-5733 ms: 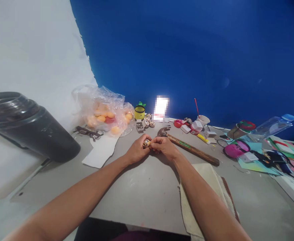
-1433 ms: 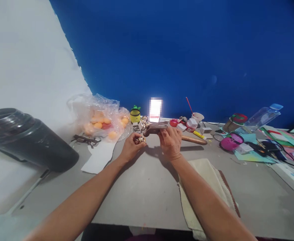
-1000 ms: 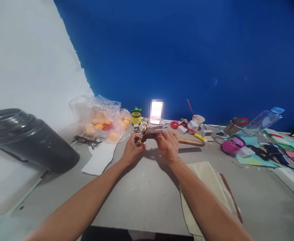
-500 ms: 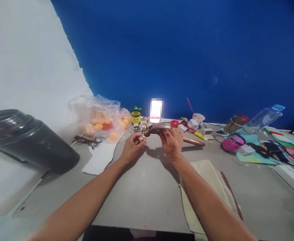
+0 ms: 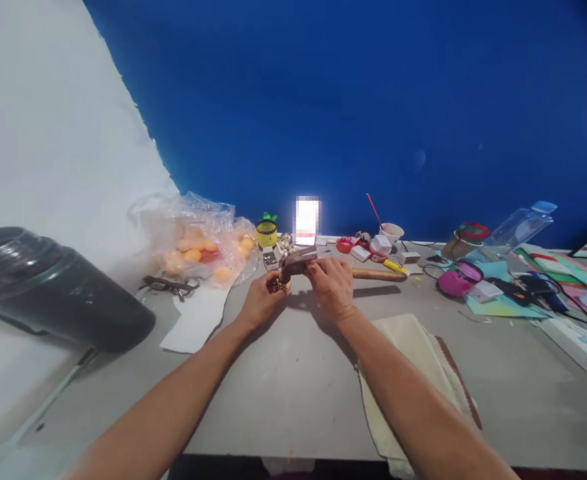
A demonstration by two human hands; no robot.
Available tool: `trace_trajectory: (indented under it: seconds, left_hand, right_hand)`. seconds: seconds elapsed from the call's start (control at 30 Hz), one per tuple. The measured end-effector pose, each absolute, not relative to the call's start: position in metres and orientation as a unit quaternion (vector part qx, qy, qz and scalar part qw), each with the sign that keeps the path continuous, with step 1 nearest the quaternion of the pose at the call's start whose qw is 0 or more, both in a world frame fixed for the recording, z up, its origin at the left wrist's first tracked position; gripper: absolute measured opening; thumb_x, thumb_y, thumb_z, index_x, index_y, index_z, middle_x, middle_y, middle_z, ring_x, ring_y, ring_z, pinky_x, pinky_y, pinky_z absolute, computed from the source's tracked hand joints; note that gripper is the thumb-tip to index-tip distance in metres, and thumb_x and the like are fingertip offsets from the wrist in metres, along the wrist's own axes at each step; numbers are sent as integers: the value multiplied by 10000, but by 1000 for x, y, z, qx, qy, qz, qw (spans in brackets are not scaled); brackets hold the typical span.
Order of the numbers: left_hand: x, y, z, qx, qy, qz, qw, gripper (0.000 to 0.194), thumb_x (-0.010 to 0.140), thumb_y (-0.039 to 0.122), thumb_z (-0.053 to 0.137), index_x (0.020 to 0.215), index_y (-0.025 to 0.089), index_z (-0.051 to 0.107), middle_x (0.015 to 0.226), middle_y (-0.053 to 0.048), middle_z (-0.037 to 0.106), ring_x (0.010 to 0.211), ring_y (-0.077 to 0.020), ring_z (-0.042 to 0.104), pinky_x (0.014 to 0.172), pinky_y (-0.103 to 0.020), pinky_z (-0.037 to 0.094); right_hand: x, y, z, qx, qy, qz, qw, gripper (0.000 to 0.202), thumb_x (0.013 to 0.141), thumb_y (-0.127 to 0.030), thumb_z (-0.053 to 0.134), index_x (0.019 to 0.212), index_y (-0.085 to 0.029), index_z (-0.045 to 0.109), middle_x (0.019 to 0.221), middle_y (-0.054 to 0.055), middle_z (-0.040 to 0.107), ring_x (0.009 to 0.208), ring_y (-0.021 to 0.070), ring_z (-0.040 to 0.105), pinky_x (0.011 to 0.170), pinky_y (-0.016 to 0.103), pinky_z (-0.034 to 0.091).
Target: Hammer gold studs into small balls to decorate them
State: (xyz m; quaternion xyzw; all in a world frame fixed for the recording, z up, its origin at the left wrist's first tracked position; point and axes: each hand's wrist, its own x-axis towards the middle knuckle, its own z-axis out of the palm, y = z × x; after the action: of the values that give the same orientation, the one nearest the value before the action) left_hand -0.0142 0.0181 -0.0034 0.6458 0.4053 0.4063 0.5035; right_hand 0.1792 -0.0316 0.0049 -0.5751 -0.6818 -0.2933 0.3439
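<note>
My right hand (image 5: 331,285) is closed around a claw hammer (image 5: 373,274) close to its head, and the wooden handle sticks out to the right. The hammer's metal face is over a small gold-coloured ball-like piece (image 5: 284,288), seeming to touch it. Fingers of my left hand (image 5: 263,299) pinch that piece against the grey table; the hammer head hides part of it. Just behind stands a small open white box (image 5: 270,257) with tiny metal parts, beside more shiny gold pieces (image 5: 287,241).
At left are a large dark bottle (image 5: 58,293), eyeglasses (image 5: 168,285) and a plastic bag of orange balls (image 5: 198,243). A cloth (image 5: 398,340) lies under my right forearm. Behind are a bright screen (image 5: 307,219) and a paper cup (image 5: 391,233); a power strip (image 5: 578,347) is at right.
The hammer head has come down and left onto the gold piece, my right hand moving with it. My left hand keeps its pinch. The whole view has shifted slightly.
</note>
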Motion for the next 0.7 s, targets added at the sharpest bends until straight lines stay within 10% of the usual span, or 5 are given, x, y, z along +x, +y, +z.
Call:
trace_trajectory:
  seconds: [0.3,0.7]
  left_hand:
    - [-14,21,-1,474,327,417,704,567,582,208,876,1092,188,629,859,18,649,642,-84,551,614,-243,424]
    - [-16,28,-13,502,341,407,683,477,613,256,915,1022,155,692,846,-4,674,660,-86,555,620,-241,438]
  right_hand:
    - [201,-24,-4,-635,-633,-256,362,197,1039,-278,580,1179,-216,705,976,81,697,907,236,563,802,366,297]
    - [179,-31,2,-605,-658,-255,370,190,1073,-308,546,1135,-214,699,947,73,718,892,225,572,833,368,305]
